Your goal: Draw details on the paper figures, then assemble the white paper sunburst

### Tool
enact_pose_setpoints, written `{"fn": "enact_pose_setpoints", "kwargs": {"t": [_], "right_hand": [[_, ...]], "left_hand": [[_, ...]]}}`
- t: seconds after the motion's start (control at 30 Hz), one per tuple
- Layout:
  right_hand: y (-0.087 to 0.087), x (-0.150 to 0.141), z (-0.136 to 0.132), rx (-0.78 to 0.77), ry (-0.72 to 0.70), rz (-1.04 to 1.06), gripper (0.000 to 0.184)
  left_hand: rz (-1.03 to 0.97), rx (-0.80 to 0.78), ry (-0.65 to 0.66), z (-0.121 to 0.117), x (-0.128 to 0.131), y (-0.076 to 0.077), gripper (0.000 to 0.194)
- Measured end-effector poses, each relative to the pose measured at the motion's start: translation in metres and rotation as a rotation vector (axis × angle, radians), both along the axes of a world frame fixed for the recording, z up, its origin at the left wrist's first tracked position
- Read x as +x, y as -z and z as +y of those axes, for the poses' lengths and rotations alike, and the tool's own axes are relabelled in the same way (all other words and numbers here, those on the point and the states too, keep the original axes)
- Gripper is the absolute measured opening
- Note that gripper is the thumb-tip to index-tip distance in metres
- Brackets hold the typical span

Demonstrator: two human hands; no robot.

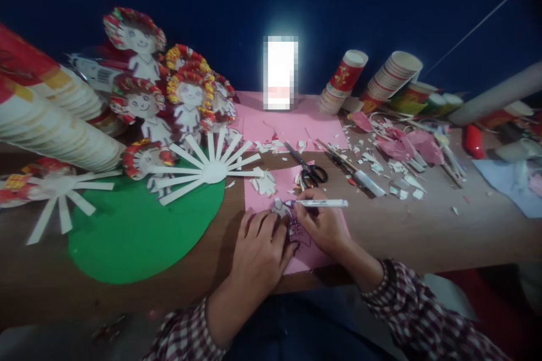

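With fingers stretched out and lying flat, my left hand [259,245] presses on a small white paper cut-out [281,210] with dark outlines. Under it is a sheet of pink paper [314,258] that bears some dark drawn lines. My right hand [324,225] is closed round a white acrylic marker [327,203], whose dark purple tip points left at the cut-out's upper part. Black-handled scissors [314,174] lie just beyond my right hand. Another white paper cut-out [263,183] rests on the pink sheet above my left hand.
A green paper disc [148,237] lies left, below white spoked paper pieces [214,171]. Decorated paper dolls [188,93] and stacked paper cups [51,124] stand behind. Paper scraps [398,166], a utility knife [368,182] and more cups [392,79] are to the right. A bright pixelated screen [280,73] stands at the back.
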State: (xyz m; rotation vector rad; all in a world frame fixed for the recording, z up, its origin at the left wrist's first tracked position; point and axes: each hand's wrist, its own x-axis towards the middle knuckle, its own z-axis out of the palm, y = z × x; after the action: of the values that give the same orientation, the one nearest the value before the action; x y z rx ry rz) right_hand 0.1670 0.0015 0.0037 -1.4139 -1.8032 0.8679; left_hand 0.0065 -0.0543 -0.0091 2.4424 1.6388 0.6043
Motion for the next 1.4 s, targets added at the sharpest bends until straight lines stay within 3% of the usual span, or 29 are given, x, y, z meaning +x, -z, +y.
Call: {"fn": "enact_pose_setpoints", "kwargs": {"t": [0.73,0.97,1.4], "right_hand": [[-0.003,-0.001,0.001,-0.016,-0.063,-0.01,0.008],[-0.01,-0.002,0.0,-0.037,0.026,0.019,0.005],[0.003,0.0,-0.001,-0.036,-0.035,0.013,0.008]], "left_hand": [[0.009,0.007,-0.002,0.001,0.001,-0.001,0.034],[-0.011,0.013,-0.001,0.0,0.0,0.0,0.032],[-0.028,0.059,-0.007,0.0,0.0,0.003,0.028]]}}
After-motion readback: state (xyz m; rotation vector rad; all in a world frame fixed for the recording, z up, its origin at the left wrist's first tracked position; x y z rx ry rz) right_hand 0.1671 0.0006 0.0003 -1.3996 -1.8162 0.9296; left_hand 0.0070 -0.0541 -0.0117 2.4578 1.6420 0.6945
